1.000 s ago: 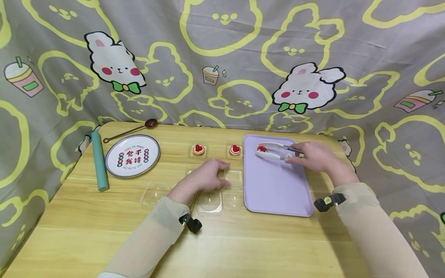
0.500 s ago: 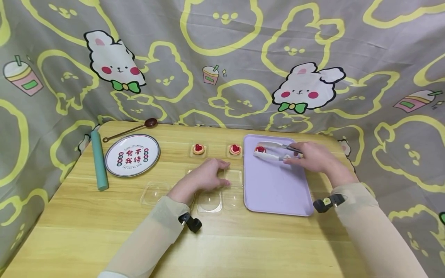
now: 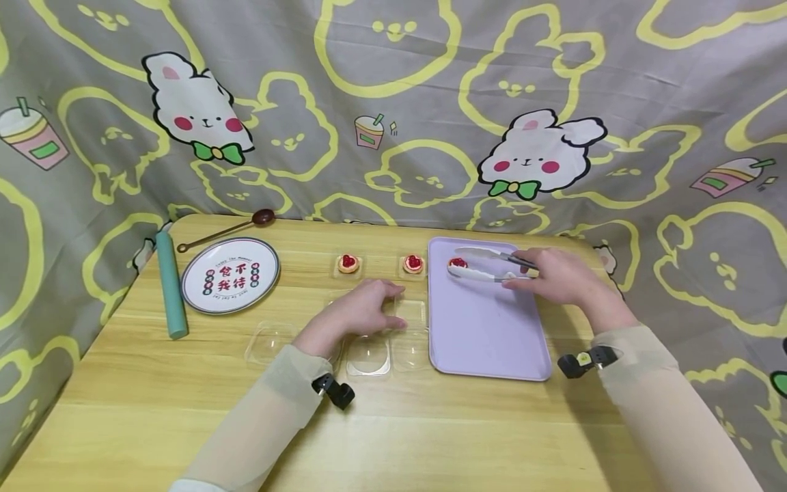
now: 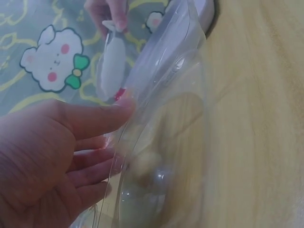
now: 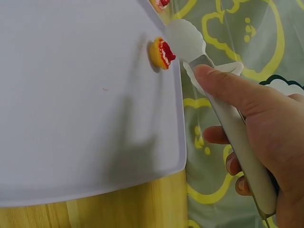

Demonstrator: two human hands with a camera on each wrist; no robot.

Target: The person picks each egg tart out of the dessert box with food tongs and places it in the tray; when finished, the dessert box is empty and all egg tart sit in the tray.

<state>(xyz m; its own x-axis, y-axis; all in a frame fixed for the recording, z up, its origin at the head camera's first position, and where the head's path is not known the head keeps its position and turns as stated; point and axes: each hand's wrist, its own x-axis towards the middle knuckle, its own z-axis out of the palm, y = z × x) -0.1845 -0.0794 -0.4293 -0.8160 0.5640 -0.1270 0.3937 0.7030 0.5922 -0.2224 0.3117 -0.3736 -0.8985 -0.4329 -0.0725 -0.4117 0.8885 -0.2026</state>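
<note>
Toward the far left corner of the flat lilac rectangular tray [image 3: 492, 335] sits a small golden-shelled tart with a red heart top [image 3: 458, 262], between the parted arms of the silver-handled tongs with white scalloped heads [image 3: 482, 275]. The right hand [image 3: 559, 275] grips the tongs, its fingers curled round the handles. The left hand [image 3: 365, 307], thumb and fingers spread, is at the open clear plastic square box [image 3: 410, 313] left of the tray; whether it presses the box is hard to tell.

The step seems to be picking up the tart. It would be best to centre both heads on the golden shell, low and level, then squeeze gently, since a hard pinch could make the tart roll or slip; a steady left hand should keep the light box from sliding.

Only the right wrist view shows the tart's shell side-on, resting on the tray. The left wrist view brings the box's thin rim close beside the fingers, while the head view alone shows both hands' work together.
</note>
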